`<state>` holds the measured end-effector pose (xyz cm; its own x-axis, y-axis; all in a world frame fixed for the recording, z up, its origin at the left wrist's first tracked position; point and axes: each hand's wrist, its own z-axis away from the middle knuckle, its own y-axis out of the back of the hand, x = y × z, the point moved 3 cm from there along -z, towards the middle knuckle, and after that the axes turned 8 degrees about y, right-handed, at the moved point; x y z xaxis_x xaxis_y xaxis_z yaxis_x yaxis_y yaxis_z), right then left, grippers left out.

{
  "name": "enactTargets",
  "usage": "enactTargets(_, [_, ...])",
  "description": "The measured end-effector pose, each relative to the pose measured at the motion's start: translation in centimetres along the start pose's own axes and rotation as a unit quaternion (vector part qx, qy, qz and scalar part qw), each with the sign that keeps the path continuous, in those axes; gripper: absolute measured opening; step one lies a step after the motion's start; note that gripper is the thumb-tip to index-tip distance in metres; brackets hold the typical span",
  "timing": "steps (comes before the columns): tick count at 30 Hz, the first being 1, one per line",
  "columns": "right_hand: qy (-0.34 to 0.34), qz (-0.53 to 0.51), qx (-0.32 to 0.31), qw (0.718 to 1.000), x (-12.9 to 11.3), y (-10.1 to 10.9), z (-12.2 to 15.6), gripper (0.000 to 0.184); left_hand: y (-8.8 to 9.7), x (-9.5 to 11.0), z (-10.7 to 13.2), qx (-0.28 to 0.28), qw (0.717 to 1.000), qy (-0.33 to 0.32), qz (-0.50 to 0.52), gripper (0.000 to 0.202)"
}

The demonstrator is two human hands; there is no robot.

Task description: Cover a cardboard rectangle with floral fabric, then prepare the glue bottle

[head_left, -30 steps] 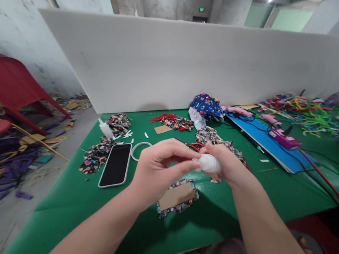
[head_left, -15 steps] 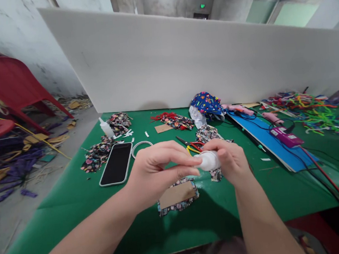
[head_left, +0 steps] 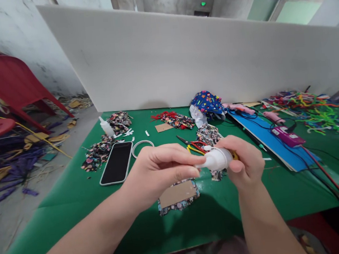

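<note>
My right hand [head_left: 245, 164] is wrapped round a small white glue bottle [head_left: 218, 159], held sideways above the green table [head_left: 74, 194] with its nozzle pointing left. My left hand [head_left: 158, 171] pinches the nozzle end of that bottle with thumb and fingers. Just below my hands lies a piece of brown cardboard on floral fabric [head_left: 178, 195]. Red-handled scissors [head_left: 192, 144] lie behind the bottle.
A black phone [head_left: 117, 162] and a white ring [head_left: 141, 147] lie left of my hands, with a second glue bottle [head_left: 106, 127] and fabric scraps [head_left: 97, 152] beyond. A blue board [head_left: 265, 140], pink glue guns [head_left: 283, 135] with cords and pipe cleaners [head_left: 310, 110] fill the right. A white panel [head_left: 181, 62] backs the table.
My right hand has turned and shifted slightly right, so the bottle now shows more fully, lying sideways. My left hand keeps its pinch at the nozzle.
</note>
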<state>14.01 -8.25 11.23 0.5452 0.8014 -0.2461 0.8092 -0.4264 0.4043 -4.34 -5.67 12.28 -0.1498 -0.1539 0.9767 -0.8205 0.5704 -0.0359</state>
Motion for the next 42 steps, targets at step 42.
enactTargets(42, [-0.009,0.137,0.031,0.99,-0.8,0.4,-0.4,0.032,-0.2,2.8,1.4,0.171,0.867,-0.266,-0.384,0.011])
